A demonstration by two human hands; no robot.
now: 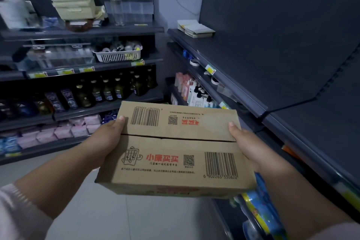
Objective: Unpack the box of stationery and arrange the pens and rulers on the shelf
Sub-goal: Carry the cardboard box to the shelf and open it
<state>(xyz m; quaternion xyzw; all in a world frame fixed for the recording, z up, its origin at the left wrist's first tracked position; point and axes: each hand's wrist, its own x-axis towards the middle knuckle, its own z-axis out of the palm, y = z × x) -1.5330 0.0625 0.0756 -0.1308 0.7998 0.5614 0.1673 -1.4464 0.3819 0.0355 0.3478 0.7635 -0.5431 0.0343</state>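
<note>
1. Head view: I see a brown cardboard box (pixel 175 150) held up in the air in the middle of the picture.
2. My left hand (pixel 106 140) holds the left end of the box. Its thumb lies on the top, and the other fingers are hidden under the box.
3. My right hand (pixel 247 146) holds the right end of the box in the same way, with its thumb on the top edge.
4. Both top flaps of the box are down, and they meet in a thin line across the middle. I see black bar codes and red writing on the flaps.
5. Right of the box is a dark grey shelf (pixel 272 54). The box is near its front edge but does not touch it.
6. Far behind the box, at the back end of that shelf, lies a stack of paper booklets (pixel 195 28).
7. Behind the box and to its left, other racks hold a white basket (pixel 118 55), dark bottles (pixel 109 89) and pink packs (pixel 78 126).
8. Below the box is a grey floor (pixel 136 216).
</note>
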